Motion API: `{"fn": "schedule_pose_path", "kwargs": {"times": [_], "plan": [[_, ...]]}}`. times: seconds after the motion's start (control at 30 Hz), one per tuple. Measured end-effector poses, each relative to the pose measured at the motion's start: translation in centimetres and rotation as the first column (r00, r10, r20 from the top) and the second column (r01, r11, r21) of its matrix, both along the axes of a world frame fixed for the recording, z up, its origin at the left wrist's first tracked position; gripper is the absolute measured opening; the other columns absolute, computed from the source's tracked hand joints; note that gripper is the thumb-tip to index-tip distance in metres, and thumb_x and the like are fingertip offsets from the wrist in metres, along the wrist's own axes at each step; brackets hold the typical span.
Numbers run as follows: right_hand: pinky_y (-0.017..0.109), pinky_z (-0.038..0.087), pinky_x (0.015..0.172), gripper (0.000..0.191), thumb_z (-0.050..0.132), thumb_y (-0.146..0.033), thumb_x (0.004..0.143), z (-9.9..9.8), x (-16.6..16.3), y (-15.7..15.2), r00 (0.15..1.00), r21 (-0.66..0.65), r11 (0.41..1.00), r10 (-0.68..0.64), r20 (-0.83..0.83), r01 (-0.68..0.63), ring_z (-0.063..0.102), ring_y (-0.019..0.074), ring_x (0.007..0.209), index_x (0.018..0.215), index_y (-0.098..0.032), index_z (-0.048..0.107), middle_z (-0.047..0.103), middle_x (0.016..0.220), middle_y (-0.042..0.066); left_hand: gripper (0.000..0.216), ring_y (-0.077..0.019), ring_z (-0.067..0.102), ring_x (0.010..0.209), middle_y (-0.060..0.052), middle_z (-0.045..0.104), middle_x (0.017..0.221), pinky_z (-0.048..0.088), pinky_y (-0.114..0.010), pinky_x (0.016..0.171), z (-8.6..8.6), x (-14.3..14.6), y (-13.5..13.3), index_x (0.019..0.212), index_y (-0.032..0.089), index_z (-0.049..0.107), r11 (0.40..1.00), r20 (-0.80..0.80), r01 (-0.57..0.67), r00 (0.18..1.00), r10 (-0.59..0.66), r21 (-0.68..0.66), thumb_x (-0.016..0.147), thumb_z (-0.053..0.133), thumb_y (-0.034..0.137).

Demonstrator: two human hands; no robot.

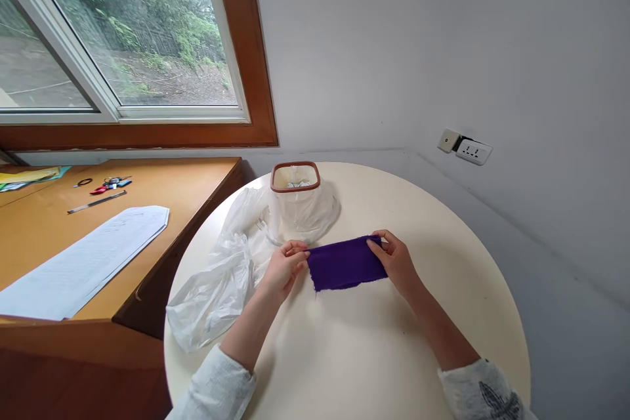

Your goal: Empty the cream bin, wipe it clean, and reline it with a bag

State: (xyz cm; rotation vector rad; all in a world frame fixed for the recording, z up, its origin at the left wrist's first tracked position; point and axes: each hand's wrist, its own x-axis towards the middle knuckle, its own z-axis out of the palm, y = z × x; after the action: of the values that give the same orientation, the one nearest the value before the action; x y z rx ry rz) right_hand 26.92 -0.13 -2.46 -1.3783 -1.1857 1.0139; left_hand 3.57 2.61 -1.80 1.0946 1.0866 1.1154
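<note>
A purple piece of cloth with frayed edges is stretched between my two hands, over the round cream table. My left hand pinches its upper left corner between thumb and fingers. At the upper right corner, my right hand grips it with the thumb on the near face. Just beyond the cloth stands a small bin with a brown rim, lined with a clear plastic bag; something pale lies inside it. Crumpled clear plastic spreads over the table left of my left hand.
To the left, a wooden desk holds a stack of papers, a pen, keys and a black ring. A window and a wall with a socket stand behind.
</note>
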Motion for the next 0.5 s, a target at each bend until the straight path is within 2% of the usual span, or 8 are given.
{"fn": "schedule_pose_path", "kwargs": {"times": [0.07, 0.13, 0.2, 0.3, 0.37, 0.43, 0.5], "plan": [[0.025, 0.036, 0.048, 0.027, 0.055, -0.046, 0.072, -0.9, 0.4, 0.4, 0.973, -0.033, 0.997, -0.054, 0.225, 0.064, 0.048, 0.0137, 0.05, 0.083, -0.022, 0.052, 0.056, 0.057, -0.002, 0.016, -0.015, 0.057, 0.071, -0.002, 0.056, 0.074, 0.048, -0.033, 0.072, -0.5, 0.3, 0.0, 0.075, 0.015, 0.058, 0.999, -0.083, -0.044, 0.996, 0.045, 0.023, 0.061, 0.064, 0.018], [0.026, 0.037, 0.05, 0.021, 0.053, -0.042, 0.073, -1.8, 0.8, 0.8, 0.892, -0.032, 0.994, -0.083, 0.444, 0.108, 0.049, 0.0146, 0.052, 0.078, -0.022, 0.055, 0.056, 0.057, -0.001, 0.015, -0.0177, 0.056, 0.086, -0.004, 0.057, 0.086, 0.044, -0.036, 0.085, -0.8, 0.9, -0.2, 0.075, 0.017, 0.061, 0.993, -0.149, -0.085, 0.984, 0.098, 0.087, 0.06, 0.062, 0.014], [0.026, 0.037, 0.051, 0.018, 0.052, -0.039, 0.074, -2.5, 1.1, 1.0, 0.837, -0.021, 0.993, -0.088, 0.54, 0.118, 0.049, 0.0146, 0.053, 0.076, -0.022, 0.057, 0.056, 0.058, -0.001, 0.016, -0.0193, 0.054, 0.096, -0.005, 0.058, 0.096, 0.039, -0.037, 0.094, -0.9, 1.5, -0.6, 0.077, 0.018, 0.064, 0.975, -0.262, -0.037, 0.96, 0.095, 0.217, 0.063, 0.058, 0.012], [0.026, 0.036, 0.052, 0.016, 0.05, -0.037, 0.075, -2.8, 1.4, 1.1, 0.821, -0.004, 0.993, -0.098, 0.562, 0.121, 0.049, 0.0145, 0.054, 0.076, -0.023, 0.057, 0.056, 0.06, -0.001, 0.021, -0.0208, 0.055, 0.101, -0.007, 0.059, 0.106, 0.04, -0.037, 0.094, -1.1, 2.3, -1.5, 0.085, 0.02, 0.067, 0.889, -0.524, 0.252, 0.851, -0.016, 0.382, 0.072, 0.052, 0.013], [0.026, 0.034, 0.052, 0.015, 0.049, -0.037, 0.076, -2.6, 1.7, 1.0, 0.807, 0.006, 0.991, -0.11, 0.581, 0.131, 0.047, 0.0143, 0.053, 0.076, -0.024, 0.057, 0.053, 0.057, -0.002, 0.023, -0.0216, 0.056, 0.101, -0.009, 0.06, 0.11, 0.043, -0.036, 0.091, -1.3, 2.5, -2.0, 0.087, 0.02, 0.068, 0.817, -0.662, 0.445, 0.742, -0.106, 0.367, 0.075, 0.05, 0.014], [0.025, 0.032, 0.051, 0.015, 0.048, -0.037, 0.076, -2.5, 2.3, 1.0, 0.793, 0.014, 0.988, -0.13, 0.596, 0.152, 0.044, 0.0139, 0.051, 0.075, -0.024, 0.056, 0.047, 0.053, -0.004, 0.022, -0.0219, 0.057, 0.101, -0.008, 0.061, 0.109, 0.045, -0.035, 0.089, -1.6, 2.6, -2.3, 0.086, 0.02, 0.069, 0.76, -0.735, 0.561, 0.657, -0.168, 0.328, 0.076, 0.05, 0.014], [0.025, 0.03, 0.049, 0.016, 0.048, -0.037, 0.077, -2.2, 2.9, 1.0, 0.778, 0.024, 0.983, -0.16, 0.608, 0.184, 0.04, 0.0133, 0.048, 0.073, -0.024, 0.056, 0.04, 0.049, -0.005, 0.023, -0.0209, 0.058, 0.098, -0.008, 0.063, 0.106, 0.046, -0.032, 0.086, -1.8, 2.6, -2.4, 0.084, 0.021, 0.069, 0.725, -0.752, 0.609, 0.629, -0.196, 0.321, 0.076, 0.049, 0.013]]}}
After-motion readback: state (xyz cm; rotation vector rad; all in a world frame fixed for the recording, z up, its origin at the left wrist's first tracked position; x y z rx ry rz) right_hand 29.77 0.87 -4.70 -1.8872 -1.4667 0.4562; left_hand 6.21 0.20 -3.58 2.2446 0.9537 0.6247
